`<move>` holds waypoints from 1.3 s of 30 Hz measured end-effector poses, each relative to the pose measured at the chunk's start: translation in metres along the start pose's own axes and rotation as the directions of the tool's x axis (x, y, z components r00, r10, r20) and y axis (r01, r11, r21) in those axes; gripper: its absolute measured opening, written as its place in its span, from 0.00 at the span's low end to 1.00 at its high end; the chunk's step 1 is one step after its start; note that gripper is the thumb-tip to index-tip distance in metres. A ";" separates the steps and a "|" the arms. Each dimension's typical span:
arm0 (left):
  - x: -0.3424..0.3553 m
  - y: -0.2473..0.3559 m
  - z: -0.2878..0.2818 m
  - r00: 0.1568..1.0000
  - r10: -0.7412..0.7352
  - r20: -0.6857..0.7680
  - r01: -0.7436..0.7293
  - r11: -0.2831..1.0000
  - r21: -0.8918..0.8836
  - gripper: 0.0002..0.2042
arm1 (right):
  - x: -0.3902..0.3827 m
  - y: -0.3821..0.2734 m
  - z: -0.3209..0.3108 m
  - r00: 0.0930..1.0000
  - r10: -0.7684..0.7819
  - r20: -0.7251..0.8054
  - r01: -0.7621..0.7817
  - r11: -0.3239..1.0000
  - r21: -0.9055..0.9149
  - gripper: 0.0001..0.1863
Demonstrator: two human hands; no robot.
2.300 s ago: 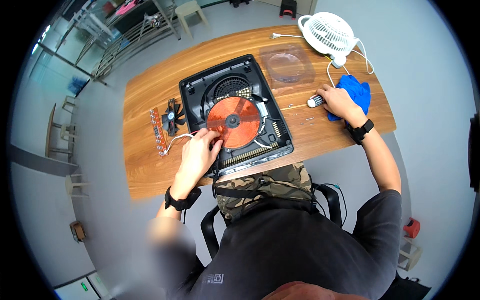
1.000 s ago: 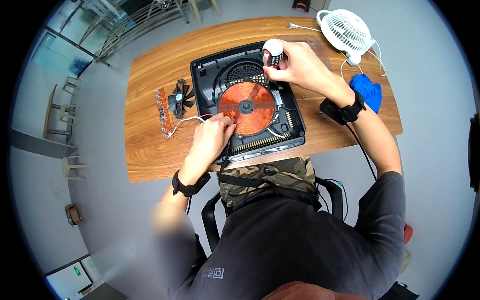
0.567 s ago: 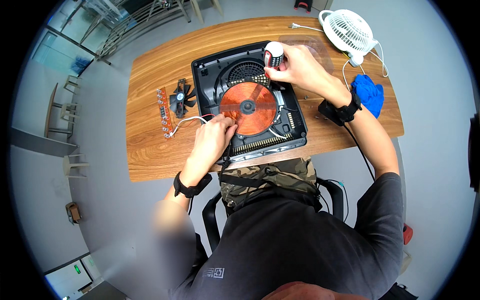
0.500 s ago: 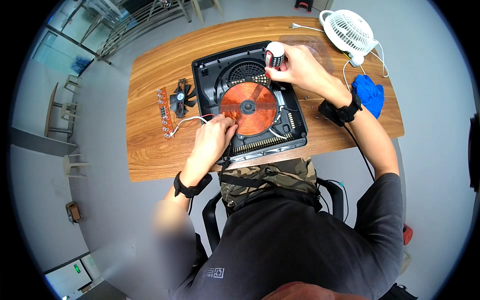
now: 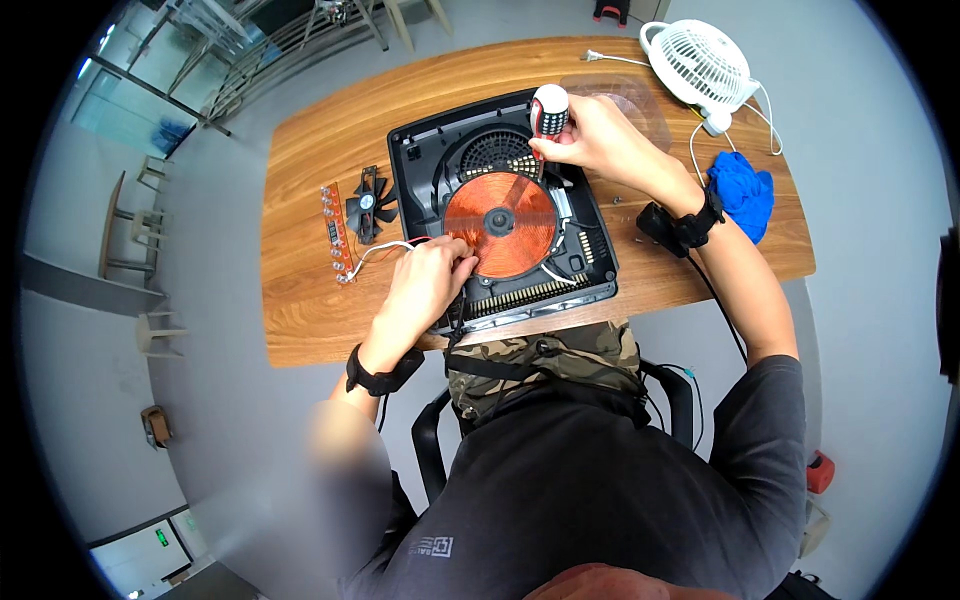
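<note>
An opened induction cooker base (image 5: 424,182), black with a grille at its far end, lies on the table in front of me. Its round copper coil (image 5: 520,235) has a dark centre. My right hand (image 5: 582,135) is closed around the handle of a screwdriver (image 5: 551,110), white, black and red, held upright over the coil's far right edge; its tip is hard to make out. At the coil's near left edge, my left hand (image 5: 432,278) presses with bent fingers, its fingertips partly hidden. White and red wires run beside it.
Left of the base lie a black fan (image 5: 369,203) and a narrow circuit board (image 5: 337,232), wired toward the base. Small screws (image 5: 617,200) sit to the right. A white desk fan (image 5: 700,62), a blue cloth (image 5: 741,195) and a clear plastic piece (image 5: 640,100) occupy the far right.
The view has shifted slightly, so the table and base appear a little farther right and lower. Both hands keep almost the same places, with the screwdriver still in my right hand.
</note>
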State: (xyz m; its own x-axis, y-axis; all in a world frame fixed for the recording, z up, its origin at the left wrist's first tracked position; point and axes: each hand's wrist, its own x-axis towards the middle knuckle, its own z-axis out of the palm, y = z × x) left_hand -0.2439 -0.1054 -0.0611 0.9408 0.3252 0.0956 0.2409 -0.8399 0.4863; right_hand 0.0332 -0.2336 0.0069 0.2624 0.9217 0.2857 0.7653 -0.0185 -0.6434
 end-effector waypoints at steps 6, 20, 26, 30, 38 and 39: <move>0.039 0.014 -0.036 0.994 0.106 -0.029 -0.103 0.990 0.099 0.10 | 0.002 -0.001 0.003 1.000 -0.010 0.002 0.010 1.000 0.030 0.17; 0.159 0.085 -0.081 0.888 0.456 -0.063 -0.442 0.883 0.157 0.15 | 0.002 0.010 0.002 1.000 -0.019 0.017 0.018 0.998 0.059 0.15; 0.158 0.072 -0.079 0.864 0.484 -0.139 -0.462 0.872 0.159 0.15 | 0.007 0.002 -0.003 0.998 -0.006 0.069 0.010 0.999 -0.047 0.17; 0.162 0.074 -0.079 0.881 0.449 -0.149 -0.412 0.883 0.224 0.16 | 0.006 -0.017 -0.019 0.998 -0.024 -0.053 0.019 0.995 -0.094 0.20; 0.168 0.088 -0.065 0.946 0.271 -0.177 -0.211 0.931 0.299 0.17 | 0.009 -0.010 -0.002 0.978 -0.038 -0.207 0.037 0.999 -0.007 0.18; 0.168 0.089 -0.065 0.951 0.259 -0.166 -0.202 0.933 0.300 0.17 | 0.009 -0.010 -0.003 0.980 -0.048 -0.195 0.051 0.999 0.009 0.18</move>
State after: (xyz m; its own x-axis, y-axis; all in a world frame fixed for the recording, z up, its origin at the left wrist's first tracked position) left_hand -0.0801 -0.0973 0.0548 0.9179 0.1640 0.3614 0.1064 -0.9790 0.1740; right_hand 0.0296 -0.2264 0.0182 0.3348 0.8281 0.4497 0.7723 0.0323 -0.6345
